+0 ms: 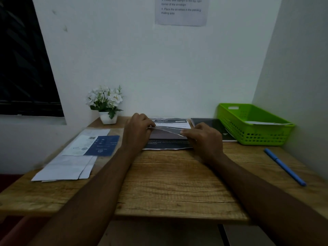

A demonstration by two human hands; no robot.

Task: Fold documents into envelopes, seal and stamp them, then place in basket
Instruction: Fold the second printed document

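Observation:
A printed document (168, 124) with dark bands lies at the back middle of the wooden desk (174, 183). Its near part is lifted into a fold (166, 131) over the sheet. My left hand (137, 132) pinches the fold's left end, and my right hand (204, 139) pinches its right end. A green plastic basket (253, 125) stands at the back right with an envelope (266, 123) inside. More papers and white envelopes (71, 164) lie on the left of the desk, with a blue leaflet (104, 145) on top.
A potted plant with white flowers (106, 103) stands at the back left against the wall. A dark notebook (214, 127) lies between the document and the basket. A blue pen (284, 166) lies near the desk's right edge. An instruction sheet (181, 10) hangs on the wall.

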